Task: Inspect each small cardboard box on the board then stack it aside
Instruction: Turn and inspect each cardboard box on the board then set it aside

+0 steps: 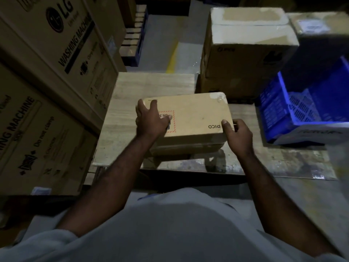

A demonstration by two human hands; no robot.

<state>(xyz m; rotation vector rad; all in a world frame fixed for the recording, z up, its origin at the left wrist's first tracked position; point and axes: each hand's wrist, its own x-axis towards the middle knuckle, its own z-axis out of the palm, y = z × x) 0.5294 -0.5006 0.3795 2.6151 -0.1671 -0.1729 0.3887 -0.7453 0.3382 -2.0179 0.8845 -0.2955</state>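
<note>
Both bare forearms reached forward, elbows apart; the left hand [151, 120] lay spread over the left end of the small cardboard box [196, 116], gripping it; the right hand [238, 135] pinched its near right corner, thumb on top.

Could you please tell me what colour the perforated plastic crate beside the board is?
The plastic crate is blue, shown best in the head view.

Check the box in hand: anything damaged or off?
Mostly fine. The small box, gripped by the left hand and right hand, has wrinkled clear tape at its far right corner, and its PICO print reads upside down from here. No tears visible.
</note>
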